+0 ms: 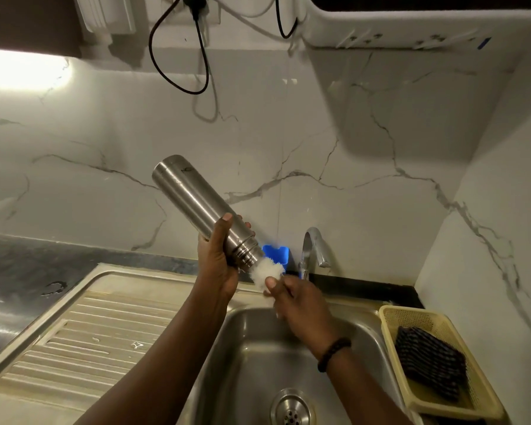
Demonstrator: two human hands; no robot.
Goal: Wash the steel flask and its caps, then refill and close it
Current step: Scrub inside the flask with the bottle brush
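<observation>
Grips (218, 250) (292, 299) before tap (311, 250), basket (390, 317)

Two bare forearms without sleeves, left hand (216, 256), right hand (295, 299), dark braided wristband (333, 354) on right wrist

I am standing in a home kitchen. In front of me a stainless steel sink (258, 357) with a ribbed draining board (83, 332) is set into a dark speckled countertop (28, 259). A chrome tap (311, 250) rises behind the basin. White marble-look tiles (288, 133) cover the wall, and a yellow plastic basket (411, 317) holding a dark scrub pad (429, 363) sits beside the sink.
</observation>
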